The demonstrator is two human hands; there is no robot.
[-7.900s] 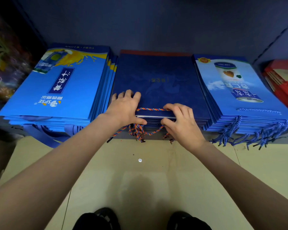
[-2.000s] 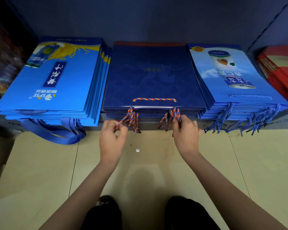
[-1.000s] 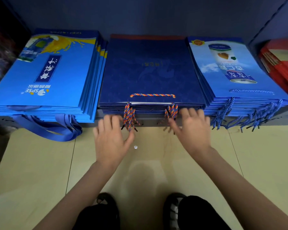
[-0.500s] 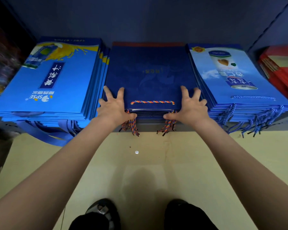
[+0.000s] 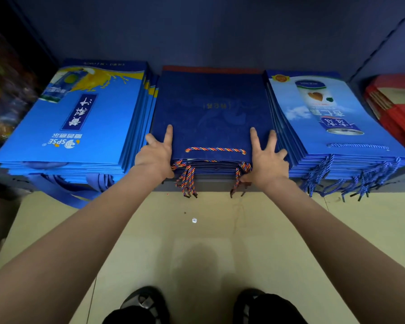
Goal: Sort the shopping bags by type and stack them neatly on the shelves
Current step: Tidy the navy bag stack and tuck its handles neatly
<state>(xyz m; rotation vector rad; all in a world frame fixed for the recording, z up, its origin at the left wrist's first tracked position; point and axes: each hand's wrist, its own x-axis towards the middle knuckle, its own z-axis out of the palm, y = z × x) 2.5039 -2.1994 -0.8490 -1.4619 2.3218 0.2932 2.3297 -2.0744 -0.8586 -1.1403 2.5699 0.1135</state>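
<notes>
Head view: left hand [image 5: 155, 157] and right hand [image 5: 265, 163], fingers spread, thumbs tucked under the front edge, clamp the navy bag stack [image 5: 212, 113] between them on the shelf, squaring it; next probably tidy dangling rope handles [image 5: 186, 181].

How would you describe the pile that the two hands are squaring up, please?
On the low shelf, three blue piles sit side by side. It is the middle pile, between the left hand and right hand: plain dark navy, with multicoloured twisted cord handles.
</notes>
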